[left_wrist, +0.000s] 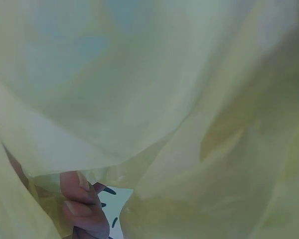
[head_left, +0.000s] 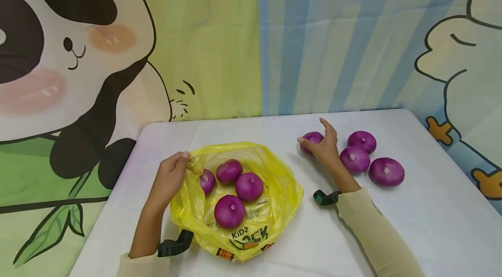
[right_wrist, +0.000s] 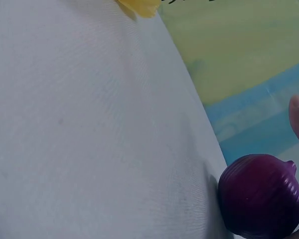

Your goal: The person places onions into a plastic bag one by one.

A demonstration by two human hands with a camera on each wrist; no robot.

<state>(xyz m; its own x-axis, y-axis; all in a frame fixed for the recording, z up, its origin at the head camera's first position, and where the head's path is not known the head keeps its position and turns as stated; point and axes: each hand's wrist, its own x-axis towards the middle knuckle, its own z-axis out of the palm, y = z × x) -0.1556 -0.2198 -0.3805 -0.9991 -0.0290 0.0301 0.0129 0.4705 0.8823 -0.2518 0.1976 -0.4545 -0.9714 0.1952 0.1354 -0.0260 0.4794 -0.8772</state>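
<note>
My left hand [head_left: 169, 177] pinches the left rim of a yellow plastic bag [head_left: 280, 181], which is spread with its mouth up. Several purple onions [head_left: 229, 211] lie inside it. In the left wrist view, bag film fills most of the picture and fingertips [left_wrist: 79, 209] show at the bottom. At the table's far side, my right hand [head_left: 326, 144] is at a single onion [right_wrist: 261, 196], thumb and a finger spread apart around it. That finger stands clear of the onion in the right wrist view; whether the thumb touches it, I cannot tell.
Three more onions, among them a front one [head_left: 387, 172], sit grouped on the white table [head_left: 282, 133] right of my right hand. A printed cloth backdrop [head_left: 219, 42] rises behind the table edge. Each wrist wears a dark device, such as the left one [head_left: 175, 244].
</note>
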